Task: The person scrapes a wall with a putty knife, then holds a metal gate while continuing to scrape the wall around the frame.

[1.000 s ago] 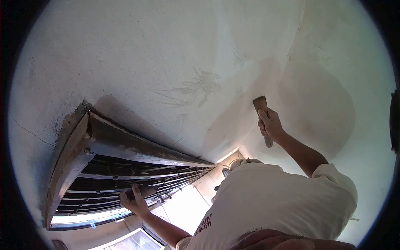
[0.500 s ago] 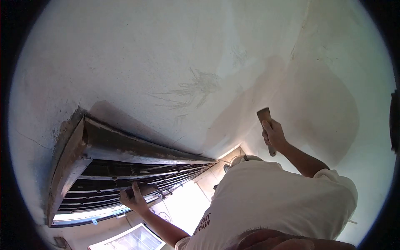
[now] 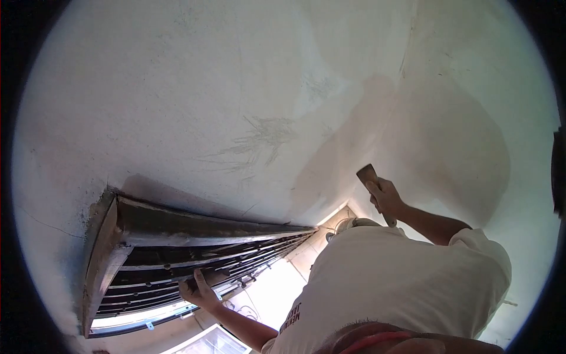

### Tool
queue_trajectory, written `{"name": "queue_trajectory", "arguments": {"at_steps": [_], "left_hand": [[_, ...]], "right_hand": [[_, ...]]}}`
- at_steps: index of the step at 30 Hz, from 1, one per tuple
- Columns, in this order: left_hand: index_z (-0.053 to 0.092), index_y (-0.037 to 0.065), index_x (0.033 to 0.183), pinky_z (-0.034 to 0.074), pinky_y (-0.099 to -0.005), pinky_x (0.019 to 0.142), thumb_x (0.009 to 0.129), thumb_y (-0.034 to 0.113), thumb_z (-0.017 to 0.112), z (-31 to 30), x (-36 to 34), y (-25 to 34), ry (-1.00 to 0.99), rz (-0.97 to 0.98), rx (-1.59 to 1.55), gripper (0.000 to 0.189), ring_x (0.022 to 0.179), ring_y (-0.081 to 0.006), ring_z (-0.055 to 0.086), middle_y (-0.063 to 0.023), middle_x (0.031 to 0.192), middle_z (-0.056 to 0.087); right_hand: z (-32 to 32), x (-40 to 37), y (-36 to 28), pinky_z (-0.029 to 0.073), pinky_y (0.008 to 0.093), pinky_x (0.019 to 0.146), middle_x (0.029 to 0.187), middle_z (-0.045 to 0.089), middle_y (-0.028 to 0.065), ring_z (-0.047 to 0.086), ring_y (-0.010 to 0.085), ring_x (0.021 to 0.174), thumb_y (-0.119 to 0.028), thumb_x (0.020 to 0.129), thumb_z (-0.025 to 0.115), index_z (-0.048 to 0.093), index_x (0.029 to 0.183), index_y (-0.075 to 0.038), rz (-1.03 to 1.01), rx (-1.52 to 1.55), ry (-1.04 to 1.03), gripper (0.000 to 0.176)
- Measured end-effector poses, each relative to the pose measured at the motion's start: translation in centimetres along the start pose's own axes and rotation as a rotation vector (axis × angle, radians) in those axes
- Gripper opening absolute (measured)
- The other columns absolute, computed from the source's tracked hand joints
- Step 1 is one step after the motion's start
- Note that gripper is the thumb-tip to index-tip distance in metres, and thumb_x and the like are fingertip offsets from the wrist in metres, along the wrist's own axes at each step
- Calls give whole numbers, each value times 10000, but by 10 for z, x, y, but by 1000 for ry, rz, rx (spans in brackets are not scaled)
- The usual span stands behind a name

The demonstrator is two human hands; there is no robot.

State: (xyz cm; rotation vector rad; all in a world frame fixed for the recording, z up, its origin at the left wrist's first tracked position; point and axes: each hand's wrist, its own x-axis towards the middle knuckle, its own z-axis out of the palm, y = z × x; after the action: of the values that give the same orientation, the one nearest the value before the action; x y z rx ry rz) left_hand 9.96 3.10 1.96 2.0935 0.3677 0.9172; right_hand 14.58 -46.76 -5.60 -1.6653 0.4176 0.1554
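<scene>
My right hand point(image 3: 385, 197) is closed around a scraper point(image 3: 367, 174), its broad flat blade pointing up and left and the handle end showing below the palm. It is held up in front of the pale plastered wall point(image 3: 330, 147). Lower left, my left hand point(image 3: 200, 291) grips a dark flat piece point(image 3: 214, 277), thumb raised along it; its kind I cannot make out. This hand overlaps the dark horizontal bars point(image 3: 147, 277) of a window with a worn brown frame point(image 3: 177, 221).
Scratch marks point(image 3: 265, 138) and darker patches point(image 3: 454, 147) cover parts of the wall. Broken plaster point(image 3: 97, 206) edges the window frame's corner. A white-framed pane point(image 3: 215, 342) stands at the bottom, beside bright light. My white shirt point(image 3: 389, 277) fills the lower right.
The view has tilted, so the window frame sits lower and a little further right. My right hand and the scraper are slightly lower, the blade leaning more to the left. Both grips are unchanged.
</scene>
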Motion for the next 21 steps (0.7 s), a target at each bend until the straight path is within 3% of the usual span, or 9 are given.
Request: {"name": "queue_trajectory", "arguments": {"at_steps": [2,3,6,12,15,21], "left_hand": [[582,-30,1001,440,-291,734,784,140,710,2,0,7,-1,33,-4,304,800,-164,526,-93,923,582],[579,-32,1007,441,-292,734,784,142,711,-2,1,0,-39,19,1,313,796,-166,528,-97,926,583],[572,-35,1028,443,-298,732,782,147,714,-3,-1,-7,-29,55,20,338,793,-171,529,-103,926,583],[580,-37,1029,444,-287,722,793,152,703,-3,0,-18,49,95,79,326,795,-169,533,-103,923,592],[591,-36,1001,446,-279,710,799,162,696,-3,-2,-11,37,70,54,302,779,-164,540,-104,906,609],[607,-31,928,442,-269,658,797,166,691,-1,3,8,-1,174,105,251,705,-145,549,-89,807,634]], "right_hand": [[6,14,-36,350,240,335,521,442,0,409,76,373,-285,915,489,473,779,-56,-71,-33,9,267],[9,17,-46,330,243,326,496,404,-8,372,73,355,-328,929,476,409,759,-80,-101,103,-4,307],[6,1,-40,327,240,323,500,406,-6,371,70,357,-336,930,474,402,756,-81,-92,182,-53,317],[2,0,-5,352,231,336,527,423,-9,392,59,391,-327,919,488,432,757,-80,35,55,-26,301],[7,17,-51,351,232,337,529,422,-15,395,63,391,-335,918,485,421,750,-85,-81,151,-44,308],[-5,-4,-1,342,240,331,524,434,-7,406,74,377,-345,917,487,458,740,-70,24,91,4,328]]}}
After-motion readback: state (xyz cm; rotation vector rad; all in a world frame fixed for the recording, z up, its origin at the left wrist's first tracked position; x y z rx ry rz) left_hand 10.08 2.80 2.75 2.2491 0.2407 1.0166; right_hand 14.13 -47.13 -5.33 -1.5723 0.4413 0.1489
